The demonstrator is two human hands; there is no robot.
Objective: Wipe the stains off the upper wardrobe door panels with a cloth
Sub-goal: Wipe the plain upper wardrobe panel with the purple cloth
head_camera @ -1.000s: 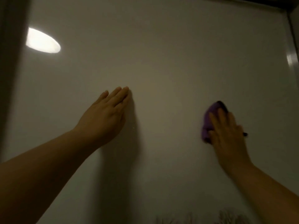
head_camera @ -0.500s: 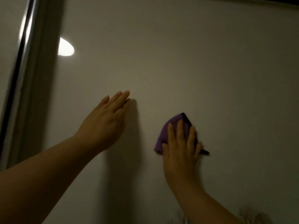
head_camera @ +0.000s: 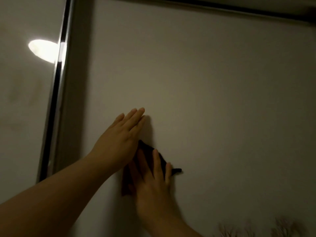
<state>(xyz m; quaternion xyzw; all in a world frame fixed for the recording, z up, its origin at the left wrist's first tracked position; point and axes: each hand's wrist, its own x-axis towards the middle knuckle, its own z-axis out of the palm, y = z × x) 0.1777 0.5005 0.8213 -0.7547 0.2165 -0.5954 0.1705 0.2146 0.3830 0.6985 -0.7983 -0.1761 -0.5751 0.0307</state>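
A pale glossy upper wardrobe door panel (head_camera: 213, 86) fills most of the view. My left hand (head_camera: 119, 141) lies flat against it with fingers together, holding nothing. Just below and to its right, my right hand (head_camera: 150, 182) presses a purple cloth (head_camera: 161, 159) against the panel; the cloth looks dark in my left hand's shadow, and a thin corner of it sticks out to the right. My left hand overlaps the upper left part of the cloth and my right fingers.
A metal frame strip (head_camera: 54, 100) runs down the left, dividing this panel from a neighbouring panel (head_camera: 20, 117) that reflects a bright lamp (head_camera: 43, 50). A dark top rail (head_camera: 222, 7) crosses above. Faint branch patterns (head_camera: 282, 230) show at the bottom right.
My right hand has swept the cloth leftwards across the panel, from the right side to just under my left hand. My left hand has stayed flat on the panel.
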